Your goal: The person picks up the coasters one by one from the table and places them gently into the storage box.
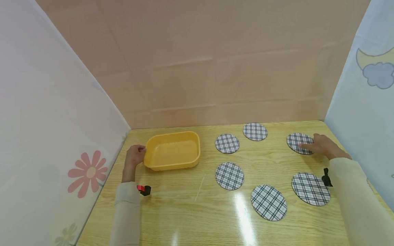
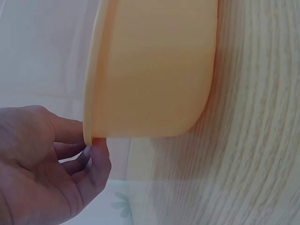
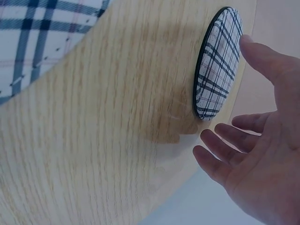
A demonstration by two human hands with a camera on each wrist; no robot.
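Left hand [image 1: 134, 158] pinches the left rim of the yellow tub [image 1: 172, 150], thumb and fingertips [image 2: 96, 152] curled on the edge; tub sits upright on the wooden table [image 1: 191, 208], left of centre, near the back. Right hand [image 1: 320, 145] is spread, fingers straight, over the far-right plaid coaster [image 1: 297, 141]; the wrist view shows the fingers [image 3: 220, 140] just beside its edge, contact unclear. Five more plaid coasters lie flat on the table, apart from one another: two at the back [image 1: 227, 143] [image 1: 254, 131], three nearer [image 1: 229, 175] [image 1: 268, 202] [image 1: 309, 188]. Pale sleeves cover both forearms. Pink back wall [image 1: 215, 68], flower-print side panel [image 1: 46, 136].
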